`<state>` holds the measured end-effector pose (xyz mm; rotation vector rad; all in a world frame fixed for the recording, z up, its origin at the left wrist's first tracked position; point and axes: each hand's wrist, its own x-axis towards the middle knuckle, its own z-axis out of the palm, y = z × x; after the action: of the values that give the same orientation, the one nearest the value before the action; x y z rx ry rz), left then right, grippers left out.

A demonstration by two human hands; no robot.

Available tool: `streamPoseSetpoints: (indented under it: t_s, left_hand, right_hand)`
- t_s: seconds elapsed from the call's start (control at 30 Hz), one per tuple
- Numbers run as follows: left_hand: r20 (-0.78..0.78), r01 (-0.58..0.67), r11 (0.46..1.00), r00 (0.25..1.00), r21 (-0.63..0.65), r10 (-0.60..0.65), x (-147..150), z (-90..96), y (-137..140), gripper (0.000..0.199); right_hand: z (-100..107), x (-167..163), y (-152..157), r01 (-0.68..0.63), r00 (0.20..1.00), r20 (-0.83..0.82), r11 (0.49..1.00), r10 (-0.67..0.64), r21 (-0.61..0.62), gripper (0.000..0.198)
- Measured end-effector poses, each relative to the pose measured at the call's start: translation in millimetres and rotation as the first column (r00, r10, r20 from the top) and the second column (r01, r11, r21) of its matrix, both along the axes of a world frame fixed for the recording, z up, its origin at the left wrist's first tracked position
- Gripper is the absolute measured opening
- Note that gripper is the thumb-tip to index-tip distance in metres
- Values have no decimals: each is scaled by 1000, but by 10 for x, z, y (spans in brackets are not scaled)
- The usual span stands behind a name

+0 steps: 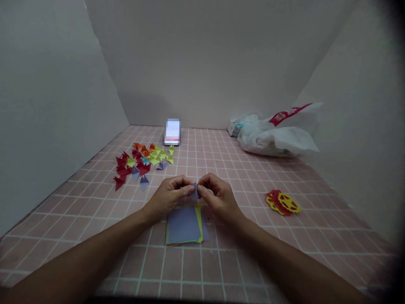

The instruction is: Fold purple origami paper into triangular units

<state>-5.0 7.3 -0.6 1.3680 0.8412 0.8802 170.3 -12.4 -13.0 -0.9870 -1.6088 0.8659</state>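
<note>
A small folded piece of purple paper (194,193) is pinched between my two hands, above the middle of the tiled surface. My left hand (169,194) grips its left side with thumb and fingers closed. On its right side, my right hand (219,196) pinches the paper in the same way. Just below the hands lies a stack of square paper sheets (184,226), purple on top with yellow, green and orange edges showing. Several folded paper pieces (144,162) in red, orange, yellow, blue and purple lie in a group to the left.
A phone (172,131) with a lit, blurred screen stands at the back. White plastic bag (275,137) and a tissue pack (234,128) sit at the back right. Red and yellow cut-out discs (283,202) lie on the right. Pale walls (205,63) enclose the surface.
</note>
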Motion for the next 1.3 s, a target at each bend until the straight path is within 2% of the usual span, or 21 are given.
streamPoseSetpoints:
  t_s: [0.17,0.33,0.63,1.0,1.3]
  left_hand:
    - [-32,4,999,999,45,-3,-19,-17,25,17]
    - [-49,16,999,999,37,-15,-31,-7,29,18]
    - [15,14,998,1000,-64,-13,-7,-15,1,20]
    - [110,61,975,993,-213,-38,5,-44,0,20]
    - [41,32,995,999,-96,-28,-10,-21,7,21]
  right_hand:
    - [10,-7,4,-24,999,-27,999,22,-47,7]
    - [1,-8,3,-49,997,-63,994,43,-98,8]
    - [-31,11,34,-121,984,-148,983,101,-136,9]
    - [-33,15,32,-139,977,-182,978,110,-153,11]
    - [-22,0,29,-148,975,-192,975,115,-168,13]
